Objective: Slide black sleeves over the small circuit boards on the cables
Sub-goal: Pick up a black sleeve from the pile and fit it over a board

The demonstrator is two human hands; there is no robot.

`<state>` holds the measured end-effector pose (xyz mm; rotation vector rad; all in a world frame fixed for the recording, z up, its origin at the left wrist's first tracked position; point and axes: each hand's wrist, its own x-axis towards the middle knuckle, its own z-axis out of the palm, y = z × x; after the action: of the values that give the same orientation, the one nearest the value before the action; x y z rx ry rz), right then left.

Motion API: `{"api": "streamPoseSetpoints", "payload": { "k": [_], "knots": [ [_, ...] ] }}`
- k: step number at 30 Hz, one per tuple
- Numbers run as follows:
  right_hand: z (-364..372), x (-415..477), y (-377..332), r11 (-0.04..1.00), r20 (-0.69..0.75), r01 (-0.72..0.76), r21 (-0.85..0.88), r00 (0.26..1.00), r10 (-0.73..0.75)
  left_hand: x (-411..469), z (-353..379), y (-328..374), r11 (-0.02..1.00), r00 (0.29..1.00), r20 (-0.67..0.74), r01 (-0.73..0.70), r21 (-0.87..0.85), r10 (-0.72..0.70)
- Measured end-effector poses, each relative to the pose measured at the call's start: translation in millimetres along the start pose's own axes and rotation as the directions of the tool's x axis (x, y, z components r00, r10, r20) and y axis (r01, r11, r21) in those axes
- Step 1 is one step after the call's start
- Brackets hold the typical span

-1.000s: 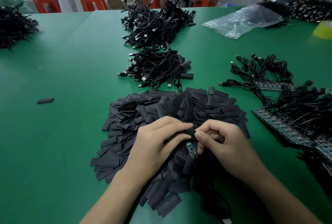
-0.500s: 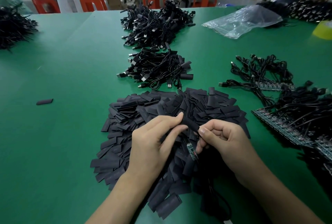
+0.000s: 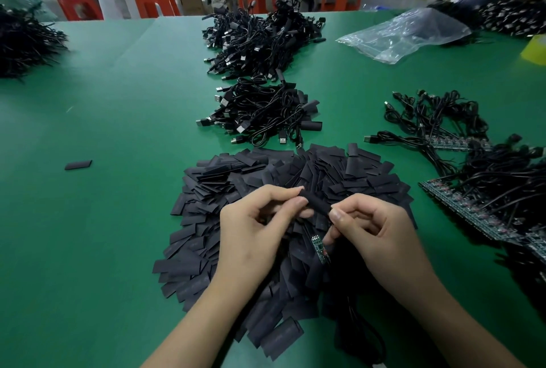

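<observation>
Since a second ago the hands have drawn slightly apart and lifted a black sleeve into plain view above the pile of sleeves. The left hand pinches its near end between thumb and fingertips; the right hand pinches the other end with thumb and forefinger. The small circuit board, still bare, hangs on its cable just below the sleeve, beside the right hand's lower fingers. On the green table, finished cables lie beyond the pile, and unsleeved boards with cables lie to the right.
</observation>
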<state>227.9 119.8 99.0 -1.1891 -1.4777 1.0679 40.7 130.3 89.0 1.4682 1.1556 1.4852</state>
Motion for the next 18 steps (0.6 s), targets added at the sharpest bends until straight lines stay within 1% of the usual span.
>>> {"api": "streamPoseSetpoints", "payload": {
  "k": [1, 3, 5, 8, 10, 18],
  "knots": [
    [0.6, -0.3, -0.3, 0.995, -0.018, 0.057, -0.079, 0.998, -0.059, 0.3, 0.1, 1.2, 0.99, 0.997, 0.01, 0.077, -0.116, -0.076],
    [-0.5, -1.0, -0.3, 0.961, -0.033, 0.153, -0.231, 0.986, -0.164, 1.6, -0.7, 2.9, 0.964, 0.99, 0.011, 0.142, -0.224, -0.143],
    [-2.8, -1.3, 1.8, 0.912, -0.041, 0.214, -0.35, 0.969, -0.244, 3.4, -1.1, 4.0, 0.953, 0.986, 0.019, 0.165, -0.253, -0.166],
    [-2.9, -0.8, 5.1, 0.846, -0.055, 0.264, -0.463, 0.944, -0.325, 4.4, -0.7, 3.7, 0.949, 0.985, 0.026, 0.171, -0.263, -0.17],
    [-1.4, -0.7, 7.4, 0.822, -0.064, 0.281, -0.494, 0.932, -0.357, 4.6, -0.5, 3.2, 0.954, 0.988, 0.019, 0.156, -0.255, -0.156],
    [1.0, -1.6, 5.3, 0.869, -0.155, 0.243, -0.431, 0.929, -0.337, 3.5, 1.6, 4.3, 0.948, 0.986, 0.0, 0.161, -0.275, -0.167]
  ]
}}
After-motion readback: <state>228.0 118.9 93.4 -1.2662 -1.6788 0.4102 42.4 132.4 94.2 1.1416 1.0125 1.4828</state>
